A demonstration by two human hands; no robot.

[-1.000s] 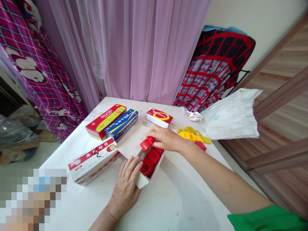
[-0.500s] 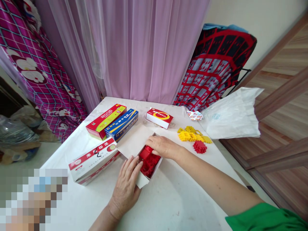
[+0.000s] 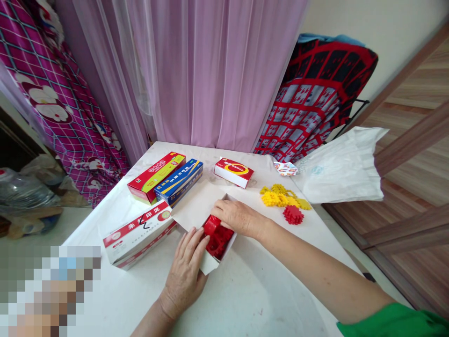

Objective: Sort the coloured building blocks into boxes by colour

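Note:
An open white cardboard box (image 3: 212, 266) lies at the table's middle with its flap folded out to the left. Inside it are several red toothed plastic pieces (image 3: 218, 243), and a smooth shiny red piece (image 3: 211, 225) sits on top of them. My left hand (image 3: 185, 269) grips the box's near left side, its fingers over the rim and thumb low at the near end. With curled fingers, my right hand (image 3: 236, 216) reaches into the far end and grasps the smooth red piece. Its fingertips are partly hidden.
Left are a white-and-red box (image 3: 138, 234), a red-and-green box (image 3: 156, 175) and a blue box (image 3: 179, 181). Behind sits a small red-and-white box (image 3: 234, 172). At right lie yellow toothed pieces (image 3: 277, 196), a red toothed piece (image 3: 293, 215) and a white bag (image 3: 342, 168).
The smooth red piece has tilted slightly under my right hand's fingers. My left hand stays on the box. The whole view has shifted a little.

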